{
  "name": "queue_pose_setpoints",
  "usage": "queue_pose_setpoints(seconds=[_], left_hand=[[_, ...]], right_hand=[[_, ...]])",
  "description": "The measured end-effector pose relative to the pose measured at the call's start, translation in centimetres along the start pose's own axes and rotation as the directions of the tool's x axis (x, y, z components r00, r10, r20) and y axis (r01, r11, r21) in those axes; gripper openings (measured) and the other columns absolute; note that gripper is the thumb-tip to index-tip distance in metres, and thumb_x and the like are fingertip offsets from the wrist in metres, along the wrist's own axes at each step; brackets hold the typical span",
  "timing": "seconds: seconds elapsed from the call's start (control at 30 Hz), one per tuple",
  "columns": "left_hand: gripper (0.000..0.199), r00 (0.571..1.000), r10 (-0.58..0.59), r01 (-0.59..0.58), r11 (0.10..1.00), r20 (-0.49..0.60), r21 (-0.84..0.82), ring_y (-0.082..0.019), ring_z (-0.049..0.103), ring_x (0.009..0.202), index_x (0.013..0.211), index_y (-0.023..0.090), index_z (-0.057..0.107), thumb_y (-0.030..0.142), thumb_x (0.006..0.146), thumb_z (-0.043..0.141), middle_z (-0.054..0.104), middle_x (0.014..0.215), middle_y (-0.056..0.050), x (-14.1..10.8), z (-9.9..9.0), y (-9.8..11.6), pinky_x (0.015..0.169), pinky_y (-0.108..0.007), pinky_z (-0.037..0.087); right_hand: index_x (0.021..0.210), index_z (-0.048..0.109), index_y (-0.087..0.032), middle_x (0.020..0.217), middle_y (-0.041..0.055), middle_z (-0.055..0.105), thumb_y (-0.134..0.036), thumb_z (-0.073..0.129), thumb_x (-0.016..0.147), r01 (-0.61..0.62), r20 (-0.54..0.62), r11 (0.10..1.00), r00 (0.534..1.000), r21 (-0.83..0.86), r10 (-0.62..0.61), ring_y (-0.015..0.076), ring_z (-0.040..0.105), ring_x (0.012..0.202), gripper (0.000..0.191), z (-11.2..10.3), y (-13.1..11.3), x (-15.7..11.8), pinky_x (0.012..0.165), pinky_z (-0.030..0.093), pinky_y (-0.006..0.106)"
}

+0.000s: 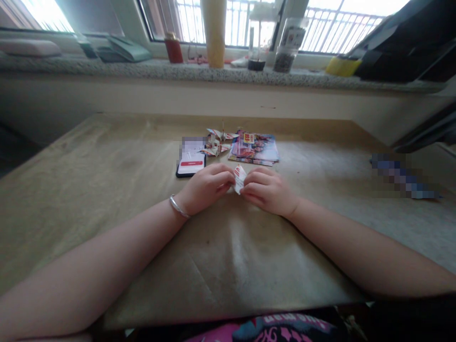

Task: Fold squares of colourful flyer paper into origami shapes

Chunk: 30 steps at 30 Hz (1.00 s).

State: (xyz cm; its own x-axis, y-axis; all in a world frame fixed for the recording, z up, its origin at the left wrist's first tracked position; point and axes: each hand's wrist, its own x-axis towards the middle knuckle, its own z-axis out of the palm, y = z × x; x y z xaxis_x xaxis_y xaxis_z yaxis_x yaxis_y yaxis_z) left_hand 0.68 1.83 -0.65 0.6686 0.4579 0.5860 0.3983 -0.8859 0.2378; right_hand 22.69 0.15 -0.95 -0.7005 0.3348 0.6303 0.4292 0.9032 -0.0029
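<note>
Between my two hands is a small folded piece of paper (239, 179), white with red print. My left hand (210, 186), with a silver bracelet at its wrist, pinches the paper's left edge. On the right edge, the fingers of my right hand (268, 191) are closed as well; my fingertips hide parts of both sides. Just beyond my left hand lie several folded paper figures (215, 142) with pointed tips, printed like the held piece. A phone (192, 159) with a lit screen lies beside them. Behind my right hand is a stack of colourful printed leaflets (254, 147).
The tabletop (149, 232) reaches to a wall under a granite sill (142, 69). On the sill stand a red bottle (173, 47), a yellowish cylinder (215, 33), clear containers (285, 47) and a black bag (395, 47). A blurred, bluish flat item (402, 175) lies at the table's right.
</note>
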Motion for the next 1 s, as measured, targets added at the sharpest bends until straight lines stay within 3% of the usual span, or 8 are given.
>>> queue_pose_setpoints(seconds=[0.27, 0.47, 0.6, 0.73, 0.83, 1.0], left_hand=[[0.012, 0.969, -0.075, 0.084, 0.996, 0.234, -0.029, -0.014, 0.061, 0.087, 0.091, 0.017, 0.064, 0.016, 0.089, 0.052, 0.063, 0.096, -0.005, -0.4, 0.2, -0.9, 0.078, -0.026, 0.051], [0.017, 0.946, -0.039, 0.042, 0.999, 0.322, -0.003, -0.015, 0.063, 0.090, 0.093, 0.016, 0.065, 0.019, 0.092, 0.049, 0.065, 0.102, -0.006, -0.6, -0.4, -0.9, 0.082, -0.026, 0.051], [0.019, 0.941, -0.005, 0.001, 1.000, 0.338, 0.013, -0.016, 0.063, 0.094, 0.097, 0.016, 0.065, 0.017, 0.093, 0.046, 0.064, 0.105, -0.007, -0.6, -0.5, -0.9, 0.084, -0.027, 0.051], [0.020, 0.947, 0.022, -0.030, 0.999, 0.320, 0.023, -0.017, 0.062, 0.095, 0.095, 0.015, 0.065, 0.016, 0.092, 0.045, 0.065, 0.104, -0.009, -0.5, -0.5, -0.7, 0.085, -0.029, 0.052], [0.021, 0.946, 0.020, -0.034, 0.999, 0.323, 0.039, -0.018, 0.063, 0.095, 0.098, 0.015, 0.066, 0.018, 0.091, 0.047, 0.066, 0.103, -0.010, -0.4, -0.5, -0.6, 0.085, -0.031, 0.053], [0.023, 0.948, 0.016, -0.043, 0.996, 0.316, 0.076, -0.017, 0.066, 0.096, 0.100, 0.018, 0.068, 0.019, 0.091, 0.047, 0.069, 0.106, -0.007, -0.4, -0.5, -0.8, 0.087, -0.030, 0.054]], right_hand=[[0.084, 0.067, -0.021, 0.087, 0.0050, 0.065, -0.024, 0.060, 0.086, -0.186, 0.194, 0.937, 0.972, 0.294, 0.131, 0.0163, 0.058, 0.084, 0.009, 0.6, 1.1, -0.2, 0.077, 0.048, 0.030], [0.083, 0.068, -0.020, 0.087, 0.0060, 0.067, -0.025, 0.062, 0.084, -0.233, 0.216, 0.909, 0.962, 0.347, 0.164, 0.0170, 0.060, 0.084, 0.008, 0.6, 1.4, -0.4, 0.079, 0.048, 0.032], [0.080, 0.068, -0.019, 0.088, 0.0065, 0.068, -0.024, 0.060, 0.085, -0.238, 0.211, 0.916, 0.962, 0.322, 0.176, 0.0177, 0.061, 0.085, 0.010, 0.5, 1.4, -0.5, 0.081, 0.048, 0.033], [0.079, 0.068, -0.019, 0.086, 0.0063, 0.068, -0.024, 0.060, 0.085, -0.318, 0.211, 0.917, 0.939, 0.240, 0.271, 0.0180, 0.061, 0.085, 0.011, 0.7, 1.5, -0.7, 0.080, 0.049, 0.032], [0.091, 0.070, -0.019, 0.094, 0.0077, 0.067, -0.027, 0.062, 0.083, -0.373, 0.234, 0.914, 0.914, 0.159, 0.332, 0.0196, 0.061, 0.091, 0.014, 0.9, 1.5, -0.8, 0.083, 0.049, 0.035], [0.111, 0.069, -0.021, 0.114, 0.0078, 0.066, -0.029, 0.060, 0.084, -0.356, 0.240, 0.931, 0.914, 0.080, 0.328, 0.0221, 0.059, 0.108, 0.029, 0.9, 1.3, -0.7, 0.096, 0.045, 0.040]])
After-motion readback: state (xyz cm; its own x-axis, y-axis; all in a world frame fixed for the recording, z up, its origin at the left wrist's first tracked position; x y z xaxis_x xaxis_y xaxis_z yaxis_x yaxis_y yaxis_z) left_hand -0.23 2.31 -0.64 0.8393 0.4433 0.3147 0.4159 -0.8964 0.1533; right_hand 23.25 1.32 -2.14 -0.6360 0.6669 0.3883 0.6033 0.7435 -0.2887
